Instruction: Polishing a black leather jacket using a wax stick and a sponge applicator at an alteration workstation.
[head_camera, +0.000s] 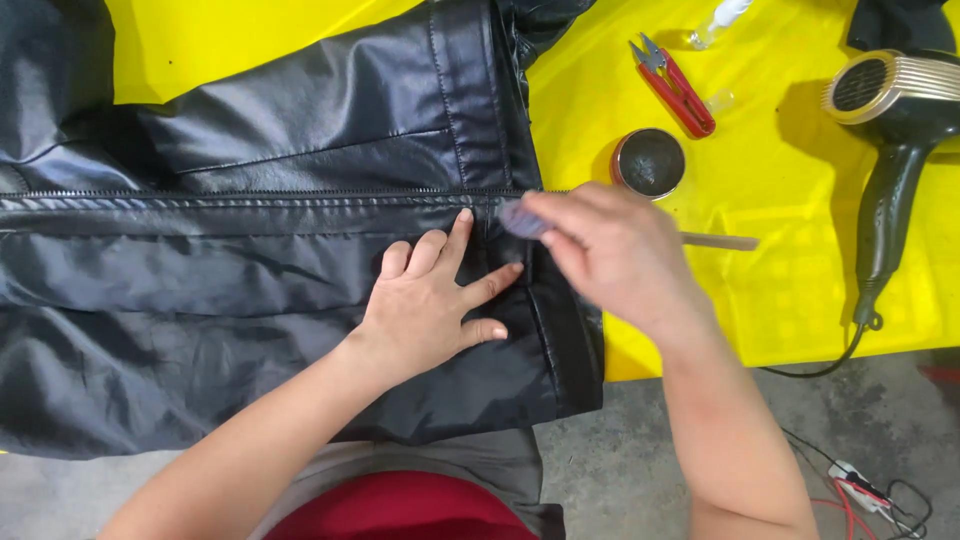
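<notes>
While the left hand (432, 300) lies flat on a black leather jacket (250, 250), its fingers are spread apart and pressed against the material, with the index fingertip reaching up to the zipper seam (250, 200) that runs across the garment. Just beyond that fingertip, the right hand (610, 250) hovers over the jacket's hem edge, its fingers pinched together on a small blurred tool (522, 220) with a pale bluish tip; the tip sits right beside the left index finger, at the end of the zipper line. A thin pale stick (720, 241) pokes out past the right hand's knuckles, and whether it belongs to the same tool cannot be told. The jacket is spread over a yellow table (780, 280), filling the space under and to the far side of the left fingers. Beyond the right hand's fingers stands a small round tin (648, 163) with dark contents, near but apart from them. Further off lie red-handled thread snips (675, 85), and well past the right wrist rests a black and gold hair dryer (895, 130) with its cord trailing off the table edge.
</notes>
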